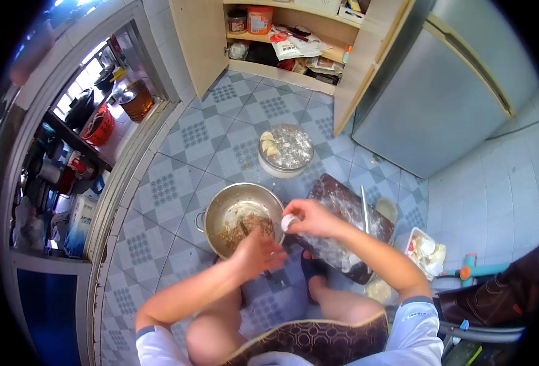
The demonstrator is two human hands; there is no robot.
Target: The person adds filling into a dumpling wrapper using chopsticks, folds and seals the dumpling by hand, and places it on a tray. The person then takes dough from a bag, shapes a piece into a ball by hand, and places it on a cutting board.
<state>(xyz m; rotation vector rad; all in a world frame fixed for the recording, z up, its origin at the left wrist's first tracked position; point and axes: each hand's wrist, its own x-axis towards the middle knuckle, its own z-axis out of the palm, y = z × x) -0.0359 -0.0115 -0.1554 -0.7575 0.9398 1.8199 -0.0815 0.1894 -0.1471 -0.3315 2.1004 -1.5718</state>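
Observation:
My left hand (258,251) is over the near right rim of a metal pot (225,207), its fingers apart and nothing visible in it. Brown minced filling (231,235) lies in the pot, with a dark utensil partly hidden by the hand. Just right of the pot, my right hand (305,218) pinches a small white piece of dough (289,222). A floured dark board (336,198) lies under and beside my right forearm. Beyond the pot, a round floured tray (294,145) carries several pale dumplings (269,145) at its left side.
An open cabinet (281,68) stands at the back, with a silver fridge (428,91) to its right. A white container with bags (427,253) and a small bowl (386,209) are right of the board. A doorway frame (141,140) runs along the left.

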